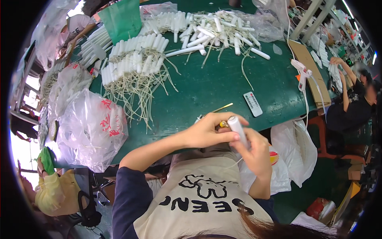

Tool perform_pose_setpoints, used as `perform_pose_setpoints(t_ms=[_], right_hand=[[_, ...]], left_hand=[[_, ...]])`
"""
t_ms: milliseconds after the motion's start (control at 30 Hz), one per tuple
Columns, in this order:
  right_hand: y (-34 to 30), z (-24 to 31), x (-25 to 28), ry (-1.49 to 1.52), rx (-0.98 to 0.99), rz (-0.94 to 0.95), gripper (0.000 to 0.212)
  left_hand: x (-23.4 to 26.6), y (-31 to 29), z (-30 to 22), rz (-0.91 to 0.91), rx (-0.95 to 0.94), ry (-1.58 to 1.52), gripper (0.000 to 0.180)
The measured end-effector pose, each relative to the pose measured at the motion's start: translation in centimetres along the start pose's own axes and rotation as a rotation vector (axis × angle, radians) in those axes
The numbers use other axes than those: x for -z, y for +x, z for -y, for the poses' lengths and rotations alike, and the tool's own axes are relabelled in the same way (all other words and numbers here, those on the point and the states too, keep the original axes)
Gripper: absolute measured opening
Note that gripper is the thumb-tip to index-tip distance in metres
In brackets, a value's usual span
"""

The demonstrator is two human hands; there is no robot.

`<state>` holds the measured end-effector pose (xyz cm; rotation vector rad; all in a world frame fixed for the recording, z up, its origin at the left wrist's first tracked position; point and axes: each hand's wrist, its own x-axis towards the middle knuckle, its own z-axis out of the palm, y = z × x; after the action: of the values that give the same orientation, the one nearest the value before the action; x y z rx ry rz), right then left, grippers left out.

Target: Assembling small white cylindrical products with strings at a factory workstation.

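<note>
Above my lap, at the near table edge, my right hand [256,149] is wrapped round a white plastic tube [235,125], held tilted with its open end up. A thin pale wire [238,161] hangs below that hand. My left hand [207,131] is curled beside the tube, its thumb reaching to the tube's side. Between its fingers shows a small yellow, brass-like end piece [223,124]; the rest of it is hidden. A thin brass-coloured rod [223,108] sticks out beyond my left hand. Whether it is held or lies on the table I cannot tell.
Heaps of white tubes with wires [135,59] cover the green table's [199,87] far side. A pale phone-like slab [253,104] lies right of my hands, with a white glue gun [301,73] beyond. Plastic bags [93,129] stand left. Co-workers [360,99] sit on both sides.
</note>
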<state>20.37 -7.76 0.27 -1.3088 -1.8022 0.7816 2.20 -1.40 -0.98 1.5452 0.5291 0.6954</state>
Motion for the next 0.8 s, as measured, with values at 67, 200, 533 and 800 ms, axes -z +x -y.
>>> perform_pose_setpoints(t_ms=[67,200,533,800], right_hand=[[0.6,0.2,-0.5,0.012,0.053,0.097,0.028],[2.1,0.5,-0.6,0.075,0.268,-0.029,0.036],[4.6,-2.0,-1.1,0.033,0.210,0.118,0.018],[5.5,-3.4,-0.9,-0.014,0.114,0.137,0.014]], left_hand=[[0.1,-0.8,-0.7,-0.054,0.038,-0.027,0.025],[2.9,-2.7,-4.8,-0.100,0.034,0.203,0.023],[16.5,-3.6,-16.7,-0.867,0.232,1.230,0.054],[34.2,-1.0,-10.5,-0.992,0.802,1.467,0.059]])
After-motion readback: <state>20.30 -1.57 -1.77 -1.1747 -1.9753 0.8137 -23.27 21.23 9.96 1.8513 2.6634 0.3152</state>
